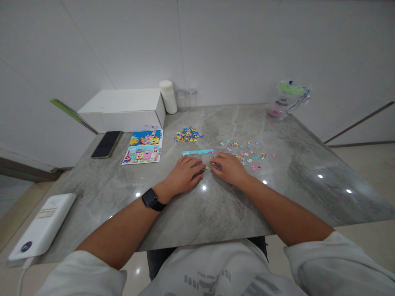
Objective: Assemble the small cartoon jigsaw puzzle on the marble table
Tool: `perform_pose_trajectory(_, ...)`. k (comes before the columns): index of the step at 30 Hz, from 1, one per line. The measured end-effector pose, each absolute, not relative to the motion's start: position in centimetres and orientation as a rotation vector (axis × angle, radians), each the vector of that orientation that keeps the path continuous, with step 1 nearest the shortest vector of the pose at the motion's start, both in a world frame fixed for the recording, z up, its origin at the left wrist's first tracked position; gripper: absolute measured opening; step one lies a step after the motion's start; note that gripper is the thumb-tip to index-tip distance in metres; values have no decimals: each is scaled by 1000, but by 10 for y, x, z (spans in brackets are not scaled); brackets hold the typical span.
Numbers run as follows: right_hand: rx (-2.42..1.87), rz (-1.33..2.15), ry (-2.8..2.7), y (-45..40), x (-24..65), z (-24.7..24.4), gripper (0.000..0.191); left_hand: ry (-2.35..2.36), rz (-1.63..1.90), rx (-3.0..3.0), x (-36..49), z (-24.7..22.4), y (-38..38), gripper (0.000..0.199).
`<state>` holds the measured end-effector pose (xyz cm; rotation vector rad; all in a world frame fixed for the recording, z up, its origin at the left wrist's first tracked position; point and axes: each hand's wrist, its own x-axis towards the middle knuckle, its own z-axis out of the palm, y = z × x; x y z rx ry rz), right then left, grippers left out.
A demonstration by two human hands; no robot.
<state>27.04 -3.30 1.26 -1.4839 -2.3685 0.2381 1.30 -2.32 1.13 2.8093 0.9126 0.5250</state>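
Small joined jigsaw pieces (208,167) lie low over the table between my hands, partly hidden by the fingers. My left hand (185,173) is closed at its fingertips on their left edge, a black watch on its wrist. From the other side, my right hand (231,168) pinches the pieces between thumb and fingers. Just beyond the hands lies an assembled light-blue puzzle strip (197,152). Loose pastel puzzle pieces (247,154) are scattered to the right of my right hand. A heap of blue and yellow puzzle pieces (188,134) sits farther back.
A cartoon picture sheet (142,147) and a phone (106,144) lie at left, before a white box (123,107). A white bottle (168,98) and two clear jars (187,100) stand by the wall. At back right is a plastic bag (288,100); front left, a white device (43,226).
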Motion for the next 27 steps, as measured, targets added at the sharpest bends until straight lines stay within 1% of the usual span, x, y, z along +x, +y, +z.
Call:
perform_pose_trajectory(5,-1511,250,-2413,-33,266,14,19,875,494,2841,17,11,-23,35)
perform_pose_trajectory(27,-1549,227,-2434,-31,265,14,19,847,490,2815,14,8,-15,32)
